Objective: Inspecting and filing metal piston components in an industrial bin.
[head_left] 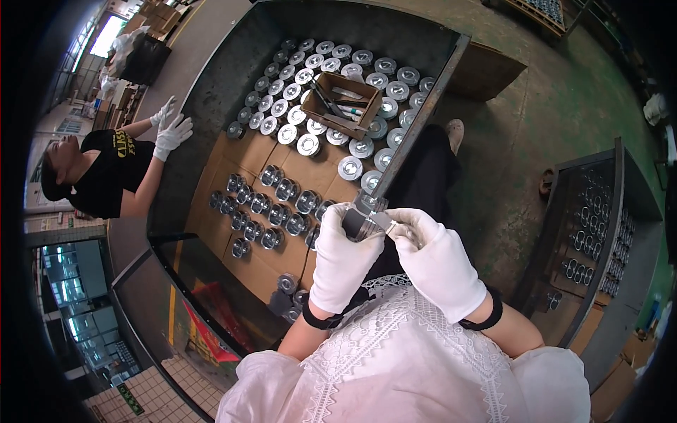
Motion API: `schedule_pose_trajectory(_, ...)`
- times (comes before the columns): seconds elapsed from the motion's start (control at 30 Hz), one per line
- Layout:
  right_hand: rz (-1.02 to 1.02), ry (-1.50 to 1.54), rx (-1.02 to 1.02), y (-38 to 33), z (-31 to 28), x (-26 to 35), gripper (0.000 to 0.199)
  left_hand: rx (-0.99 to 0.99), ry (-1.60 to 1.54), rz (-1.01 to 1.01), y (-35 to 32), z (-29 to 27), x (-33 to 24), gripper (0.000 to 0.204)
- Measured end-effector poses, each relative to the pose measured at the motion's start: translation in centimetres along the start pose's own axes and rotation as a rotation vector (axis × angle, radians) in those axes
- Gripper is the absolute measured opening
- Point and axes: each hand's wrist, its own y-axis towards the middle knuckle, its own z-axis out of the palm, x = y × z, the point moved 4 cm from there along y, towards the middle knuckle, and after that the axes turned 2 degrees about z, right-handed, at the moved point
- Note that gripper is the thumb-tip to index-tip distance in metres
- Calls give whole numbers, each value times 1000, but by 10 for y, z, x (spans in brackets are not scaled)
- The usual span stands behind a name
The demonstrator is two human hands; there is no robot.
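My left hand (pixel 343 264), in a white glove, grips a shiny round metal part (pixel 361 224) that looks like a piston, just beyond the near edge of a large metal bin. My right hand (pixel 436 262), also gloved, is closed with its fingertips pinched on a small flat grey piece (pixel 383 221), which meets the side of the metal part. Too little of the flat piece shows to tell its kind. Inside the bin (pixel 211 92), several rows of similar round metal parts (pixel 308 144) stand on brown cardboard (pixel 233 151).
A small open box (pixel 331 121) with pens and tools sits on the parts. Across the bin, a co-worker's gloved hands (pixel 171 134) are near its far rim. At the right stands another metal cart (pixel 599 233) with ring-shaped metal pieces. Red sheeting (pixel 211 331) lies at the lower left.
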Motion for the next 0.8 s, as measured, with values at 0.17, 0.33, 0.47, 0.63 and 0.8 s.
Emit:
schedule_pose_trajectory(0.17, 12, -7, 12, 1, 1, -4, 22, -10, 3, 14, 1, 0, -1, 37)
schedule_pose_trajectory(0.33, 43, -3, 47, 7, -2, 5, 20, -22, -7, -22, 4, -3, 1, 37)
schedule_pose_trajectory(0.47, -27, 75, -41, 55, -18, -2, 20, -57, 25, -34, 4, -12, -5, 36)
schedule_pose_trajectory(0.63, -185, -415, -21, 156, -13, -1, 29, -121, 61, 35, 3, -21, -5, 36)
schedule_pose_trajectory(0.8, -327, -371, 98, 233, -7, 18, 47, -128, 31, 68, -3, -18, -10, 38)
